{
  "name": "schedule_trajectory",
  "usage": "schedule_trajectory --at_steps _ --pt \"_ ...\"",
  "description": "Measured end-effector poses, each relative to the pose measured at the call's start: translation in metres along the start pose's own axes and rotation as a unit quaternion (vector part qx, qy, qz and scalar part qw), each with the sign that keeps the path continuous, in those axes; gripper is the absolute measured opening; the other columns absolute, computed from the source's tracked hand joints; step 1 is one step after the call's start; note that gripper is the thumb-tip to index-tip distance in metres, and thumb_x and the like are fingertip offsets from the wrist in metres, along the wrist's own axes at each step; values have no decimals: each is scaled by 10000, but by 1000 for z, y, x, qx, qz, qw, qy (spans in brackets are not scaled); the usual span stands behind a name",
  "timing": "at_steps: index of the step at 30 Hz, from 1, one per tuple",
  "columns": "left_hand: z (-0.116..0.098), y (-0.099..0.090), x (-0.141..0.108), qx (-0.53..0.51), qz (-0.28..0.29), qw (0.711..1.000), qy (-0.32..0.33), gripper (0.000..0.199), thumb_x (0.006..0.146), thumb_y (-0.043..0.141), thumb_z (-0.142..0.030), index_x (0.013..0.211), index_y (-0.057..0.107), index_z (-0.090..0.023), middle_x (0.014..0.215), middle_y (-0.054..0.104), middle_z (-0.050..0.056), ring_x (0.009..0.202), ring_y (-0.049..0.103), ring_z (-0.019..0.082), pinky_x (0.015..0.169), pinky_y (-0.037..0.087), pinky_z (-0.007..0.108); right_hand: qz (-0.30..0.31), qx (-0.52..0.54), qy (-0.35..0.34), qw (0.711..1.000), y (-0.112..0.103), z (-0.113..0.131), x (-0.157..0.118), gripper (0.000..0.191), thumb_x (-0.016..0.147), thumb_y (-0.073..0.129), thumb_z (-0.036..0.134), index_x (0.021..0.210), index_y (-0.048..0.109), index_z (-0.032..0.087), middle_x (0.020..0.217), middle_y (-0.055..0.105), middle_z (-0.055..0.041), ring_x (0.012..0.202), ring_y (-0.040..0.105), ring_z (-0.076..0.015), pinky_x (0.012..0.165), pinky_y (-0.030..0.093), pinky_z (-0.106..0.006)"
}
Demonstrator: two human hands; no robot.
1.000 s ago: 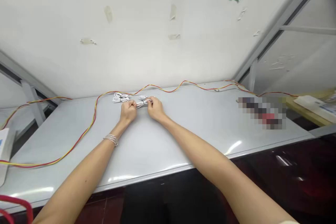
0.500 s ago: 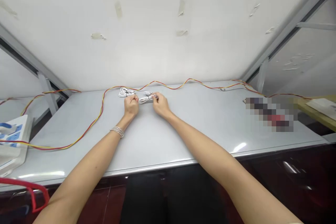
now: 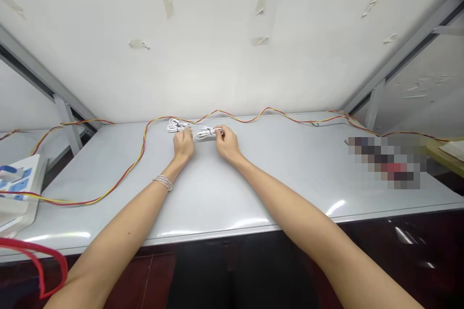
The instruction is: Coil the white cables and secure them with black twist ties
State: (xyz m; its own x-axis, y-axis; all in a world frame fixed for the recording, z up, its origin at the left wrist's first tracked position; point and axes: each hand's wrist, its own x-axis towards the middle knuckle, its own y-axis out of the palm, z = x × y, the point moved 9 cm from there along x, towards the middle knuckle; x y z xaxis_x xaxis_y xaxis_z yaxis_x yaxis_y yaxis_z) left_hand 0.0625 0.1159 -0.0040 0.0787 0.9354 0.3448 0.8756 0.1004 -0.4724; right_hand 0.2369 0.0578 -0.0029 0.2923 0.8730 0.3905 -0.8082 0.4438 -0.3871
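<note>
Two tied bundles of white cable are near the back of the grey table (image 3: 261, 178). My right hand (image 3: 227, 144) has its fingers closed on the right end of one white cable bundle (image 3: 207, 133), held just above the table. At the near right edge of the other white cable bundle (image 3: 176, 126) is my left hand (image 3: 184, 145), its fingers curled together. The fingertips are partly hidden, and whether they grip that bundle cannot be made out. A silver bracelet (image 3: 164, 182) circles my left wrist.
A red and yellow wire (image 3: 140, 147) runs along the back edge and curves across the left side. On the left stands a white power strip (image 3: 31, 188), with a red loop (image 3: 54, 256) below it. A blurred item (image 3: 384, 161) lies at the right.
My hands have moved slightly apart. The bundle in my right hand has come away from my left hand. The whole view has shifted a little.
</note>
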Motion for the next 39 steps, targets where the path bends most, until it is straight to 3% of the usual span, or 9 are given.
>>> schedule_trajectory --at_steps 6,11,17,21,34,39 --pt "-7 0 -2 20 -3 1000 6 349 890 376 -174 548 430 -221 542 470 17 603 456 180 626 307 317 -2 -5 0 1000 2 -2 1 179 954 457 215 984 633 194 978 690 -66 875 616 -191 853 477 -310" --pt "0 1 -3 -39 -8 999 -17 74 820 462 -167 828 510 -224 530 452 -48 520 421 166 578 317 297 1 6 2 1000 3 -4 2 169 955 462 197 970 630 193 984 693 -68 869 610 -189 865 479 -317" --pt "-18 5 -8 10 29 998 48 286 756 594 -233 1039 570 -203 532 440 -82 500 442 143 592 359 270 1 2 -6 1000 4 -2 2 169 950 465 208 965 634 199 972 682 -61 875 609 -184 861 484 -312" --pt "-21 9 -9 -14 58 996 69 364 780 622 -314 1125 633 -196 597 477 -62 500 445 122 564 372 252 4 -13 -19 1000 6 -2 2 166 953 476 226 964 640 204 971 678 -69 887 611 -195 864 490 -329" --pt "-18 11 -6 16 74 994 78 241 822 608 -359 931 734 -184 572 488 -35 514 422 119 574 353 257 28 -27 -26 999 8 -1 3 187 950 454 200 1002 633 180 1017 678 -94 948 607 -216 911 481 -358" --pt "-19 10 -7 9 78 994 79 274 809 634 -355 1004 728 -188 590 477 -44 523 425 116 574 360 250 30 -34 -29 999 9 -1 2 186 954 456 197 1004 635 184 1012 668 -92 951 599 -217 908 471 -349"
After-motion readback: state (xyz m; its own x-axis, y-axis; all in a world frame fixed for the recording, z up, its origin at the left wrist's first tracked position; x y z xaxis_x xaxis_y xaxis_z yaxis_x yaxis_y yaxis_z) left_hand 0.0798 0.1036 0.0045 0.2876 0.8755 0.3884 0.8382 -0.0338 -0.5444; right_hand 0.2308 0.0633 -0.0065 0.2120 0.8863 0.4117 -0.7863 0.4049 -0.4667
